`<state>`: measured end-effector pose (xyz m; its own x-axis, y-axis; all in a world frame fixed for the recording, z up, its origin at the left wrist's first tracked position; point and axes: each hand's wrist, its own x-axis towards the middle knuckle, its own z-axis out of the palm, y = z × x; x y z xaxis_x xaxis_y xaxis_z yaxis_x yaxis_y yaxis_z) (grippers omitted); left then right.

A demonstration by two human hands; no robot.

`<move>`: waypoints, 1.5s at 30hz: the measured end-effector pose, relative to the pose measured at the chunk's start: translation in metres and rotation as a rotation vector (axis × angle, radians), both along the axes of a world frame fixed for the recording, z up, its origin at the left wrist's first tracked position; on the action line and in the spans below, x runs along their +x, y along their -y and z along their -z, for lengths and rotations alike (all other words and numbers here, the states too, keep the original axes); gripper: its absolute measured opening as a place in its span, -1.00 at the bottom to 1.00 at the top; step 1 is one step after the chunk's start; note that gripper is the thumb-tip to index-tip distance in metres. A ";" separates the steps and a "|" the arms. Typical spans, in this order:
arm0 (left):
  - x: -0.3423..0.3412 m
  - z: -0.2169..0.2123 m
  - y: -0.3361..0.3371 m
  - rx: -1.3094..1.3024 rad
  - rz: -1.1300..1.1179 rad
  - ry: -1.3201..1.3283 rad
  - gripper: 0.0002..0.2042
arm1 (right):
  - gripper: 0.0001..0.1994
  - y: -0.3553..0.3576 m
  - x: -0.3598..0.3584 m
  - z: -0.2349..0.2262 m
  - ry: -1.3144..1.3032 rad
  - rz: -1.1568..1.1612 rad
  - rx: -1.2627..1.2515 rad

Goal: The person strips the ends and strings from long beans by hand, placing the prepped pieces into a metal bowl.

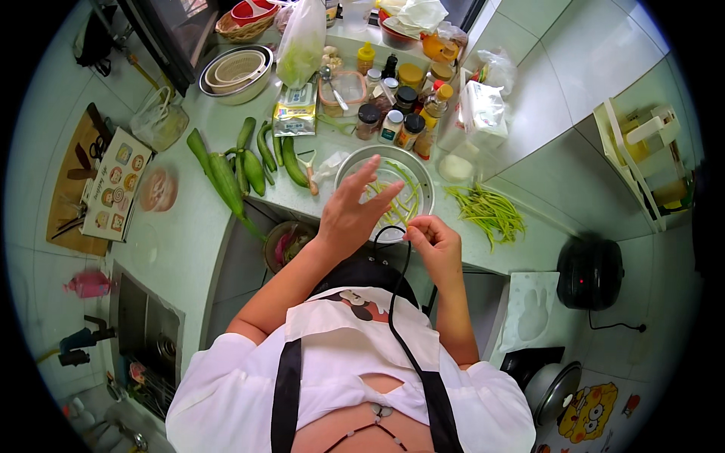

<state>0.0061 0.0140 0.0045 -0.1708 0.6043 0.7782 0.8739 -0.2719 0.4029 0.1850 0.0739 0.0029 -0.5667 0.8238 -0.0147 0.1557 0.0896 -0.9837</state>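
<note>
By the counter's front edge (476,260), hands (351,208) (438,245) crowd the metal bowl's rim (429,181).

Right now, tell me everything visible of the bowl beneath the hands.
The bowl is round, silvery, apparently metal, with a bright rim. It stands upright on the counter, near its front edge, with thin green stalks inside. The left hand, right hand and a black cord overlap it; whether any touches it is unclear.

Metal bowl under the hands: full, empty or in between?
In between: a few thin green strands lie in the metal bowl, its bare inside showing around them. The left hand hides part.
</note>
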 end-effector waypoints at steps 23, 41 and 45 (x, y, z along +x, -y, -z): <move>-0.001 0.019 0.010 -0.265 0.481 0.884 -0.63 | -0.85 0.007 -0.011 -0.009 0.137 -0.013 0.342; 0.004 0.019 0.013 -0.425 0.320 0.825 -0.85 | -0.88 0.012 -0.013 -0.015 0.283 0.042 0.586; 0.004 0.021 0.013 -0.437 0.326 0.906 -0.85 | -0.88 0.011 -0.013 -0.014 0.258 0.049 0.545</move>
<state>0.0098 0.0014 -0.0164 -0.3582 0.9223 0.1453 0.1088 -0.1133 0.9876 0.1721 0.0634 0.0164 -0.5618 0.7767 0.2849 0.3997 0.5564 -0.7285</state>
